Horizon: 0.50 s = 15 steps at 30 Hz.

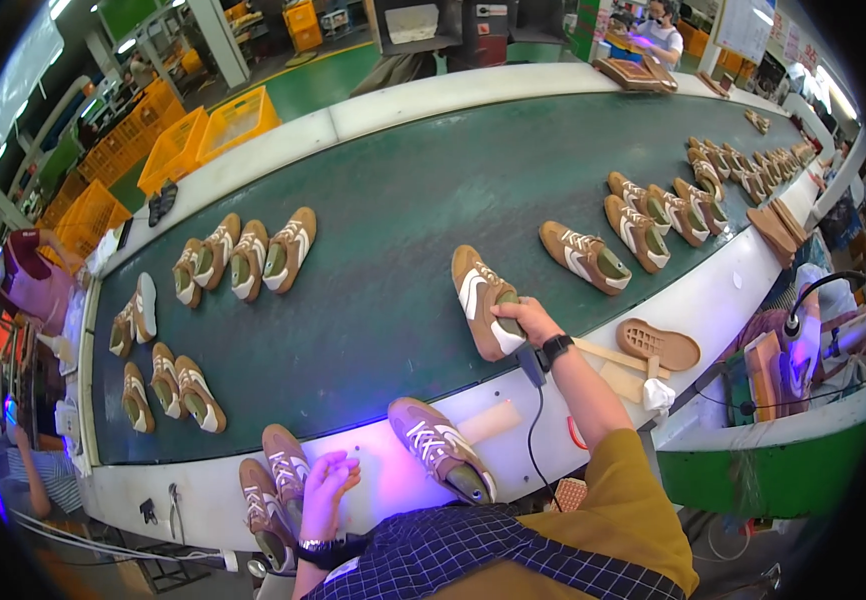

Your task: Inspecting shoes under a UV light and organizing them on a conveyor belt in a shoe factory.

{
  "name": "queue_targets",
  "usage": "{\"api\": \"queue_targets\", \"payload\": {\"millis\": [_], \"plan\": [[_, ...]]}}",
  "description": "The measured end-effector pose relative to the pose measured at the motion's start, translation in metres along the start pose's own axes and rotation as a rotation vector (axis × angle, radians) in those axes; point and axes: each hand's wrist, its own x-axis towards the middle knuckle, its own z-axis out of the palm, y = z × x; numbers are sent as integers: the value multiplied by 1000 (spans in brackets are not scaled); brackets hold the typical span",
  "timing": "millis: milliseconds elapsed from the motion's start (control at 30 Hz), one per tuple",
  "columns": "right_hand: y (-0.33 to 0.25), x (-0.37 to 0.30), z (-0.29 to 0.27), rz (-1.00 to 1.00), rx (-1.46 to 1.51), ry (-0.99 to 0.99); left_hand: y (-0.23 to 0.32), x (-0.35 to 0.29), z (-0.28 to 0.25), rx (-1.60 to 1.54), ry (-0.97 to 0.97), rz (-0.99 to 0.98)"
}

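My right hand (527, 320) grips a brown sneaker (470, 290) with white stripes by its heel opening, over the green conveyor belt (403, 230). The sneaker's toe points away from me. My left hand (329, 482), its fingers loosely curled and nothing visible in them, is in purple light above the white ledge (368, 445). Right beside it stand two brown sneakers, the nearer-to-hand sneaker (286, 458) partly covered by it. Between my hands, another laced sneaker (437, 440) rests on the ledge.
Sneakers stand in groups on the belt: a left group (250, 260) and a long right row (638, 232). A shoe sole (658, 345) lies on the right ledge. A black cable (531, 440) hangs near my right wrist. Yellow crates (238, 120) stand beyond; co-workers are around the belt.
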Motion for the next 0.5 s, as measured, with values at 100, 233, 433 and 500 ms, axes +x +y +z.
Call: {"api": "queue_targets", "payload": {"millis": [100,233,433,500], "plan": [[-7,-52,43,-134,12,-169,12,13,21,-43,-239,19],[-18,-129,114,-270,-75,-378,15,27,49,-113,-391,51],[17,-190,166,-453,-314,-560,-3,29,26,-711,-444,112],[38,-193,157,-513,-426,-534,-14,25,-4,-736,-427,113]]}}
